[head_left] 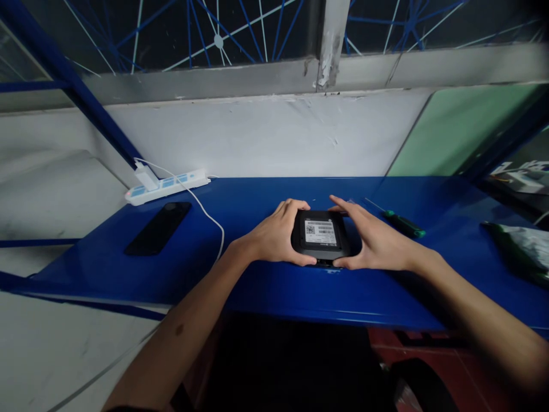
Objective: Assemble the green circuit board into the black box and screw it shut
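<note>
A flat black electronic box (320, 252) with rounded corners, its exact kind unclear, lies on the blue table, a white printed label with a QR code facing up. Around its left side my left hand (281, 233) is closed, thumb along the front edge and fingers at the far left corner. My right hand (372, 236) grips the right side, thumb at the front edge. Its index finger stretches past the far right corner, and the other fingers are partly hidden. Just right of that hand lies a screwdriver (403, 223) with a green and black handle.
The blue table (274, 294) ends at a white wall. A black phone (158, 229) lies at left, near a white power strip (171, 186) with a plugged-in charger and a white cable (208, 214). At far right sits a silver and green bag (521, 246).
</note>
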The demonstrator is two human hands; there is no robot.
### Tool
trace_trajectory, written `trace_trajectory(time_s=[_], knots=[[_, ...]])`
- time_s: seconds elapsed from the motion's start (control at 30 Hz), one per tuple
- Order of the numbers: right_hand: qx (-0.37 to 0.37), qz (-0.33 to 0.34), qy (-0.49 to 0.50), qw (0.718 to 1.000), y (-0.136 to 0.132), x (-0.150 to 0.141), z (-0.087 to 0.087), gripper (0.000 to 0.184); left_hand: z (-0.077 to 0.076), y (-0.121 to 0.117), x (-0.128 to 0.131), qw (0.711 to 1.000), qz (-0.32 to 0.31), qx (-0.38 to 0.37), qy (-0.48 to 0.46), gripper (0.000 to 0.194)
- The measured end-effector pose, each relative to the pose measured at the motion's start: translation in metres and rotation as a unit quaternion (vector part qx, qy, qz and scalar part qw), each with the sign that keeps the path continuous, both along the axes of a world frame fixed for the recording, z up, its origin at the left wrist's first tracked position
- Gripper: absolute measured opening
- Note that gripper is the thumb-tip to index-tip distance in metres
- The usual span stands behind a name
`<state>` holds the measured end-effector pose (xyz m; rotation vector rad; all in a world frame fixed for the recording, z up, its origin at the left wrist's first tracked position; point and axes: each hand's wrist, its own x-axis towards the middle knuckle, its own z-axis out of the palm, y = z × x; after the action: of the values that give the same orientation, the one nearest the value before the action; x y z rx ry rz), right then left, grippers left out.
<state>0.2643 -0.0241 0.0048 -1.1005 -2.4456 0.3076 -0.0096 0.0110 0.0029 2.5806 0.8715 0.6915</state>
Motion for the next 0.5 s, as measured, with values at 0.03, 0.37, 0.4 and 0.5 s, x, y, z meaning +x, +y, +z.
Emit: trace_trajectory(time_s=[0.03, 0.37, 0.4, 0.5], knots=[[-0.006, 0.0, -0.003, 1.0, -0.0003, 0.0, 0.0, 0.127, 0.0002, -0.0002, 0.0002, 1.0, 0.003, -0.004, 0.004, 0.095], [-0.084, -0.013, -0.011, 0.996, -0.0006, -0.0006, -0.0009, 0.127, 0.0061, -0.0044, 0.0016, 0.995, 0.02, -0.083, 0.059, 0.095], [-0.09, -0.014, -0.011, 0.996, -0.0005, -0.0007, -0.001, 0.126, 0.0074, -0.0051, 0.0018, 0.994, 0.022, -0.09, 0.065, 0.094], [-0.098, -0.017, -0.012, 0.995, -0.0005, -0.0003, -0.0013, 0.126, 0.0097, -0.0063, 0.0024, 0.992, 0.024, -0.098, 0.073, 0.094]])
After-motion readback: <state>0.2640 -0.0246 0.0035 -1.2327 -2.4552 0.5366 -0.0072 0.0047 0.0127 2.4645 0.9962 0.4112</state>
